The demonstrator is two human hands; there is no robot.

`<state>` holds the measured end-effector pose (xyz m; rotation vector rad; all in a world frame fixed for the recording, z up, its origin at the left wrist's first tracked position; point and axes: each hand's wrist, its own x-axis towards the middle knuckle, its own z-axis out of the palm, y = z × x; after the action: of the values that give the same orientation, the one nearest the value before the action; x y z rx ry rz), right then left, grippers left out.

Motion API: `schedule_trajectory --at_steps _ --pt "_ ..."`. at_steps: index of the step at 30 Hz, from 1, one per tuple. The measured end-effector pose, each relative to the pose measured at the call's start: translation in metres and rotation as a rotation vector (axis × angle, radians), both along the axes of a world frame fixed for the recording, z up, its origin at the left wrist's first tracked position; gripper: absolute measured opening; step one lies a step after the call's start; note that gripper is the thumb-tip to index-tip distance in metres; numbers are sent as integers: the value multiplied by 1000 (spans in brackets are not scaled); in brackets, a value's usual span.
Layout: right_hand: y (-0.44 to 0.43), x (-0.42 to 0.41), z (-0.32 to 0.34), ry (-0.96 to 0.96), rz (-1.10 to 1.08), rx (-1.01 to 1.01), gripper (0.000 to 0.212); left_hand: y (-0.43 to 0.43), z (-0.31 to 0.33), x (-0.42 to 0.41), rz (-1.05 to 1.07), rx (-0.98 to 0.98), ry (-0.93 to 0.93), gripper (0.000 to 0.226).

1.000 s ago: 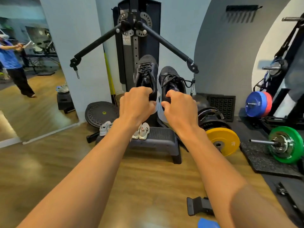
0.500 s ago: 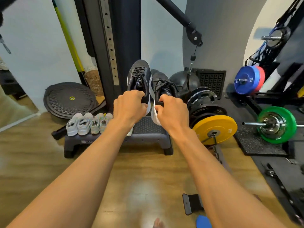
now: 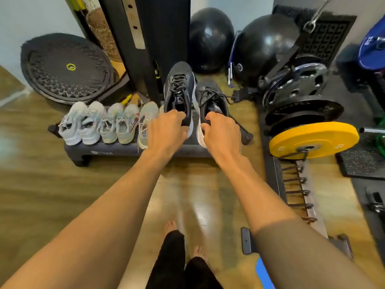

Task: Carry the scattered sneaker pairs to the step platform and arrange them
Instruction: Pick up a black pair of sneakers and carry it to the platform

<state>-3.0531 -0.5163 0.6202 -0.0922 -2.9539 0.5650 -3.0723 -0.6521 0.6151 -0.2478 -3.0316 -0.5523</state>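
Fingers of left hand (image 3: 164, 132) and right hand (image 3: 223, 134) clasp black sneakers (image 3: 179, 88) over step platform (image 3: 116, 150), its right end seemingly bare.

Bare end of step platform (image 3: 116, 150) between pale sneakers (image 3: 108, 124) and stacked plates (image 3: 302, 107), machine column (image 3: 150, 49) behind
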Motion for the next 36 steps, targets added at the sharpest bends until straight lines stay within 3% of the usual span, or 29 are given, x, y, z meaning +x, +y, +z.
schedule_trajectory --at_steps 14,19,27,31,36 --pt "5 -161 -244 -233 -64 16 21 7 -258 -167 -99 -77 -205 17" --pt "9 -197 -321 -227 -34 39 14 12 -330 -201 -123 -130 -284 17" --pt "14 -234 -376 -263 -29 9 14 28 -378 -225 -170 -264 -379 15" --pt "15 -241 -388 -327 -14 10 11 43 -387 -227 -180 -251 -394 5" --pt "22 -235 -394 -393 -27 32 11 43 -397 -221 -156 -163 -382 15"
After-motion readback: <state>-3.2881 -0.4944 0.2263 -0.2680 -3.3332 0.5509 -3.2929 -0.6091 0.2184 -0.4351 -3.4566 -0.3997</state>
